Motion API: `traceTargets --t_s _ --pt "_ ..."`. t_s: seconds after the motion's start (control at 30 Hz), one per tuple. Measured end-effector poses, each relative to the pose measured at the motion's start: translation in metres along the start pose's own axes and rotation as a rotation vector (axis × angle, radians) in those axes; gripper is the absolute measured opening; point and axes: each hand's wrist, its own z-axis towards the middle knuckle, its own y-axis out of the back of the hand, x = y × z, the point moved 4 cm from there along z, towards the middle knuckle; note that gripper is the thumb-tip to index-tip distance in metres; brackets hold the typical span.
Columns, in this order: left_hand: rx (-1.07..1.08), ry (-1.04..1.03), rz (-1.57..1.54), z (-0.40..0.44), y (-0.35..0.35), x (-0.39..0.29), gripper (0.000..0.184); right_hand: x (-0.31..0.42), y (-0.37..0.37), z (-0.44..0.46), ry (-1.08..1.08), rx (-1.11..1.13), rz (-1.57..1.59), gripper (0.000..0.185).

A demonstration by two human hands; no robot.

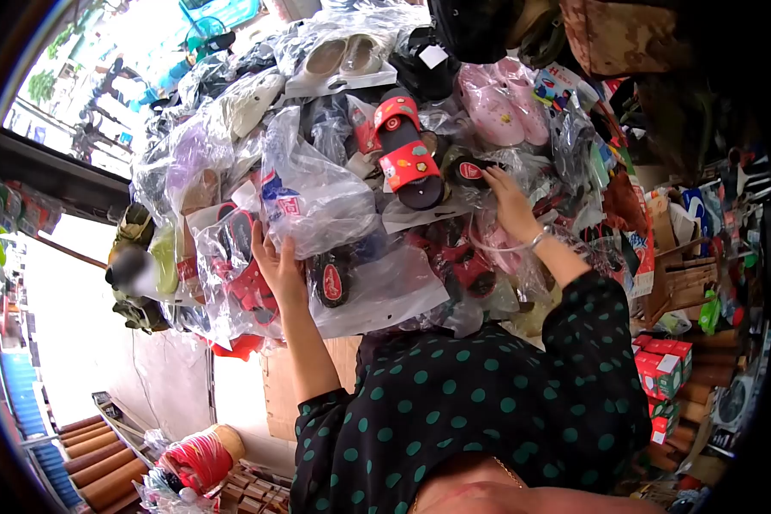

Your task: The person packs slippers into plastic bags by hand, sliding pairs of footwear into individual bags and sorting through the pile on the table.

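A pile of bagged footwear lies in front of me. My left hand (278,270) rests with fingers apart on clear plastic, at the lower edge of a crumpled plastic bag (325,193) with blue and red print. Just right of it is a dark shoe sole with a red oval label (331,281), and to its left a bagged pair of red sandals (250,287). My right hand (512,206) is open, its fingertips touching a dark shoe with a red label (469,170). Between the hands, higher up, sits a red patterned slide sandal (409,158) with a dark sole.
Pink clogs (501,107) and beige shoes (347,58) lie in bags at the back of the pile. Red boxes (662,364) are stacked low on the right. A roll of red cord (199,458) stands on the floor at lower left, near brown wooden slats (103,458).
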Motion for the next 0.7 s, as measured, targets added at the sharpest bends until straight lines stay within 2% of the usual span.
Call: traceTargets --t_s 0.03,0.07,0.1,0.17,0.2,0.23,0.27,0.3,0.37,0.4,0.43,0.47,0.53,0.57,0.6,0.67,0.7 --pt "-0.011 0.0 -0.006 -0.003 0.003 -0.001 0.063 -0.003 -0.001 -0.01 -0.109 -0.087 0.122 0.048" --pt "0.022 -0.092 0.16 -0.006 0.004 -0.005 0.066 -0.003 0.001 -0.019 -0.377 -0.137 0.456 0.049" --pt "0.058 -0.183 0.325 -0.009 0.001 -0.008 0.07 0.008 0.006 -0.021 -0.374 -0.129 0.449 0.049" --pt "0.045 -0.167 0.259 -0.013 -0.003 -0.01 0.071 0.011 0.008 -0.042 -0.844 -0.424 1.044 0.045" --pt "0.004 -0.329 0.585 -0.016 -0.006 -0.018 0.067 0.01 0.01 -0.05 -0.711 -0.308 0.714 0.038" --pt "-0.035 -0.494 0.912 -0.019 -0.013 -0.027 0.062 0.012 0.014 -0.06 -0.717 -0.311 0.712 0.038" --pt "-0.1 -0.571 0.934 -0.024 -0.023 -0.035 0.054 0.03 0.023 -0.06 -0.464 -0.036 0.244 0.033" --pt "-0.092 -0.573 0.93 -0.025 -0.027 -0.035 0.054 0.051 0.027 -0.062 -0.196 0.231 -0.22 0.028" --pt "0.108 -0.771 0.973 -0.031 -0.041 -0.035 0.044 0.076 0.05 -0.061 -0.215 0.247 -0.23 0.022" --pt "0.21 -0.736 0.938 -0.031 -0.051 -0.036 0.041 0.091 0.056 -0.061 -0.124 0.4 -0.271 0.022" --pt "0.216 -0.736 0.94 -0.031 -0.057 -0.038 0.041 0.105 0.063 -0.06 -0.033 0.548 -0.31 0.022" --pt "0.303 -0.693 1.035 -0.03 -0.064 -0.036 0.042 0.115 0.076 -0.049 -0.039 0.544 -0.306 0.022" --pt "0.404 -0.605 1.199 -0.027 -0.07 -0.027 0.046 0.15 0.091 -0.028 0.01 0.877 0.506 0.023" --pt "0.411 -0.607 1.203 -0.025 -0.069 -0.029 0.046 0.153 0.097 -0.016 -0.377 0.844 0.905 0.027" --pt "0.423 -0.579 1.328 -0.024 -0.067 -0.029 0.046 0.142 0.094 0.0 -0.381 0.707 1.234 0.035" --pt "0.415 -0.557 1.475 -0.019 -0.057 -0.028 0.046 0.107 0.055 0.037 -0.419 0.207 0.961 0.052" --pt "0.417 -0.561 1.477 -0.015 -0.047 -0.024 0.046 0.099 0.035 0.052 -0.461 0.223 0.838 0.06"
